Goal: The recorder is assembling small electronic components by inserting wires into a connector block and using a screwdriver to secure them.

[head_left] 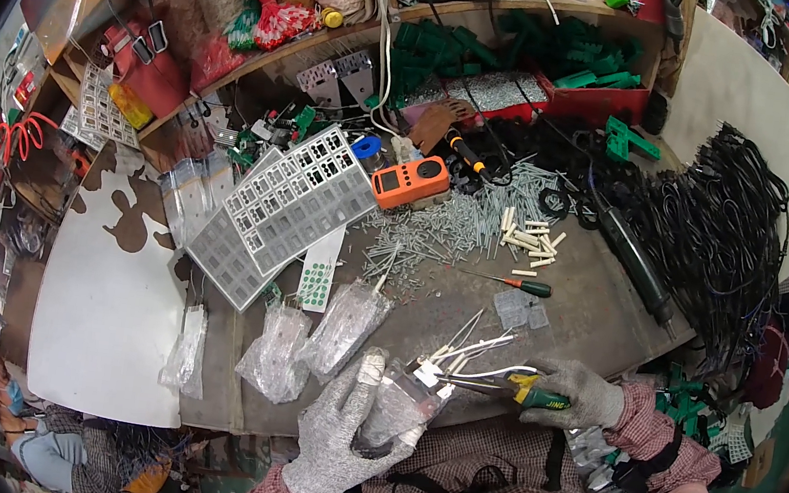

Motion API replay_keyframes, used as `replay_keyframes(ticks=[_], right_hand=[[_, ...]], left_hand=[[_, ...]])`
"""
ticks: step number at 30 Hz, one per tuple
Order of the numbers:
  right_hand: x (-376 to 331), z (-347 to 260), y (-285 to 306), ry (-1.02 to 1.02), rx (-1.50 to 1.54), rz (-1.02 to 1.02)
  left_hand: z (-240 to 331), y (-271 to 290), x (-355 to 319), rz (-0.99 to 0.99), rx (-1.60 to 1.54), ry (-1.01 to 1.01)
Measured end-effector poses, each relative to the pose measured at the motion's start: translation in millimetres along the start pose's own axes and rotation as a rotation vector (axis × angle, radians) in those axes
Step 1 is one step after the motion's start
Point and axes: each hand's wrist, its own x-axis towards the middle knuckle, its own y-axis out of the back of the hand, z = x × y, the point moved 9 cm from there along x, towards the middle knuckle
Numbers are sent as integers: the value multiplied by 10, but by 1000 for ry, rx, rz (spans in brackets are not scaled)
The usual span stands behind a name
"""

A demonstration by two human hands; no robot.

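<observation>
My left hand (336, 441), in a grey knit glove, grips a clear-plastic-wrapped device (391, 409) at the table's front edge. White wires (472, 353) and a small white connector stick out of its upper right end. My right hand (578, 395), gloved too, is closed round pliers (541, 397) with green and yellow handles. Their jaws point left at the wires; whether they pinch one is too small to tell. Two more wrapped devices, a wide one (278, 355) and a longer one (345, 329), lie beyond my left hand.
A green-handled screwdriver (535, 288), cream tubes (529, 235) and loose screws (436, 232) lie mid-table. An orange meter (410, 181) stands beside perforated metal plates (312, 199). Black cables (716, 232) are heaped right; a red bin (599, 102) holds green parts. Another person (45, 445) sits lower left.
</observation>
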Motion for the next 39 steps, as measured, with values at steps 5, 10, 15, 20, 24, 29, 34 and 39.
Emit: replay_keyframes(ticks=[5, 10, 15, 20, 24, 29, 34, 39], right_hand=[[-26, 64, -35, 20, -66, 93], [12, 117, 46, 10, -124, 167], [-64, 148, 226, 14, -70, 144], [-638, 585, 766, -336, -176, 126], [-878, 734, 1155, -775, -930, 335], [174, -269, 684, -150, -429, 392], [750, -108, -176, -144, -297, -11], [651, 329, -454, -304, -276, -156]], left_hand=[[10, -70, 96, 88, -201, -42], [-160, -324, 136, 71, -358, 85], [-195, -494, 141, 49, -455, 185], [-119, -238, 144, 62, -42, 55], [-133, -476, 119, -144, -26, 176], [-342, -678, -22, -264, 22, 262], [-429, -787, -37, -355, 147, 246], [-502, -828, -67, -300, 15, 292]])
